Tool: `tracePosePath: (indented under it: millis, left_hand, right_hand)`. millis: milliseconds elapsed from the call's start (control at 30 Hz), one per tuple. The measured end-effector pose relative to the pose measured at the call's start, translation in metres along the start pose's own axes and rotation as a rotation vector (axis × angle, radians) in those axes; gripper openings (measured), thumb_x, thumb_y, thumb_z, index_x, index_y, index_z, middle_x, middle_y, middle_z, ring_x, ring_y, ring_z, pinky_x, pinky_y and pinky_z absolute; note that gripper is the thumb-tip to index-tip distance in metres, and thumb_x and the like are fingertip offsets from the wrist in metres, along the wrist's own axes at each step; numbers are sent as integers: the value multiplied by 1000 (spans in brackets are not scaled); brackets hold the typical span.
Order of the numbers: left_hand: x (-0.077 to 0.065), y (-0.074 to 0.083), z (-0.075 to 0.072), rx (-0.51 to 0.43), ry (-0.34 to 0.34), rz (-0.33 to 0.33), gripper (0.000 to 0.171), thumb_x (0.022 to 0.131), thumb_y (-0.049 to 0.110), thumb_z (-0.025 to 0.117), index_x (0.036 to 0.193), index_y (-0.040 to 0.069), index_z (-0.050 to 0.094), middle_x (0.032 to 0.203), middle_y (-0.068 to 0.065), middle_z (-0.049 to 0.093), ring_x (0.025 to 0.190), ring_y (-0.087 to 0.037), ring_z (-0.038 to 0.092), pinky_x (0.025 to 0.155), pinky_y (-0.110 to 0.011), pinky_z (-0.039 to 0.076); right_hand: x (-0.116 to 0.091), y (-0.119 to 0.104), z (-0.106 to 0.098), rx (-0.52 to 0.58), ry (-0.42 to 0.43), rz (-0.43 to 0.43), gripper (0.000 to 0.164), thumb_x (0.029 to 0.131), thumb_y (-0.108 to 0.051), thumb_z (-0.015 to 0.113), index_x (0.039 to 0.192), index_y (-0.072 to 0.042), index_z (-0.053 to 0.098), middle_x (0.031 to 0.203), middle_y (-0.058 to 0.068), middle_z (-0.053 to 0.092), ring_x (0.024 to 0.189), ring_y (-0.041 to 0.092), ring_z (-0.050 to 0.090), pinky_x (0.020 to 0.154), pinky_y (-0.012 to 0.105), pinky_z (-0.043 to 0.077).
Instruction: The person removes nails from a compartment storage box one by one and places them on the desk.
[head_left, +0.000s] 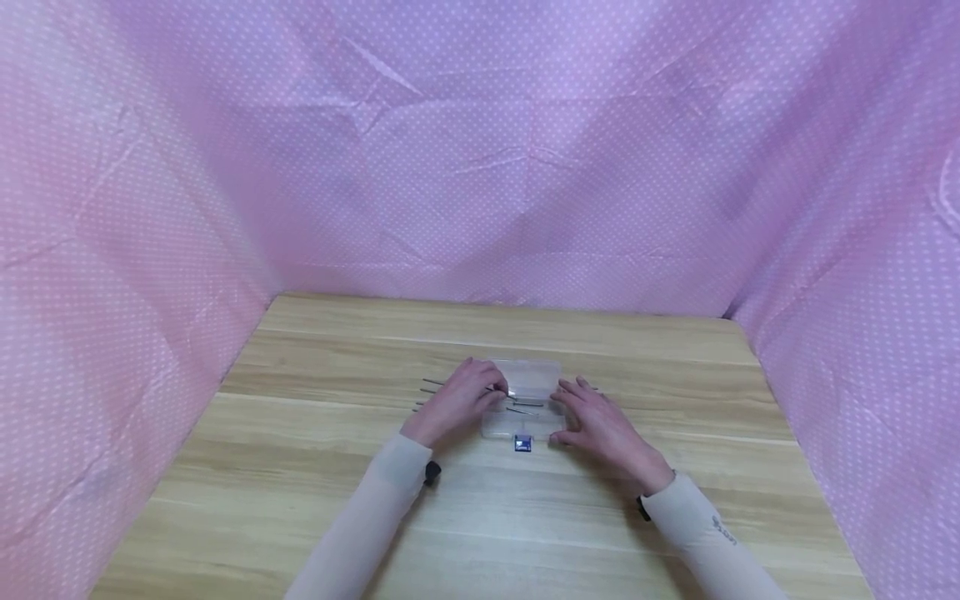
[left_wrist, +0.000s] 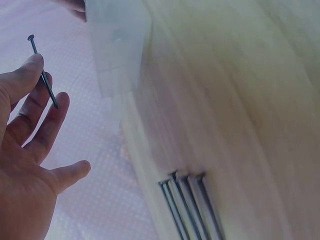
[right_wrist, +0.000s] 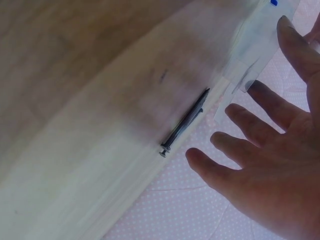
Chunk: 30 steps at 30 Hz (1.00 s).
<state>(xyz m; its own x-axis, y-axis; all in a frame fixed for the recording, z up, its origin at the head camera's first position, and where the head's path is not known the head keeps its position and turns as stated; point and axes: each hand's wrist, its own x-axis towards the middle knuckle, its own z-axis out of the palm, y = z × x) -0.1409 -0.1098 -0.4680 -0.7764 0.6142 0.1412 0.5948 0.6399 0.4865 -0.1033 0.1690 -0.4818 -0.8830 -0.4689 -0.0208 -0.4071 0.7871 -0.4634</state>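
Observation:
My left hand (head_left: 459, 402) pinches a dark nail (left_wrist: 48, 86) between thumb and fingertips, over the left side of a clear plastic box (head_left: 497, 427). The box lies with its lid (head_left: 534, 373) tipped open toward the back. Inside, a nail (head_left: 528, 405) and a second nail (head_left: 519, 411) lie crosswise. At the box's right side is my right hand (head_left: 603, 425), fingers spread and extended, with the thumb by the front corner. It holds no nail. A small blue label (head_left: 522, 443) shows at the box's front edge.
Several loose nails (left_wrist: 185, 205) lie side by side on the wooden table (head_left: 337, 333), left of the box and partly behind my left forearm. More nails (right_wrist: 185, 122) lie together beyond my right hand. Pink dotted cloth (head_left: 480, 183) surrounds the table's back and sides.

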Motion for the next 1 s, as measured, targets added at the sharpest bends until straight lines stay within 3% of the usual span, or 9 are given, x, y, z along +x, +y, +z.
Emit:
tracePosePath:
  millis: [533,1000]
  left_hand:
    - [-24,-12,-15,39,101,1,7,96,12,73,104,12,74,108,-1,69,114,-24,62,122,-62,26]
    - [-42,-16,-22,29,122,-61,6,96,11,73,101,10,75,102,-2,69,110,-26,64,122,-63,26]
  right_hand:
    - [0,0,-1,-11,3,-5,75,85,-38,85,144,-2,58,158,23,43,148,50,30,114,73,30]
    - [-1,0,-1,-12,5,-8,75,84,-38,86,143,-2,58,158,24,43,148,50,31,114,73,29]
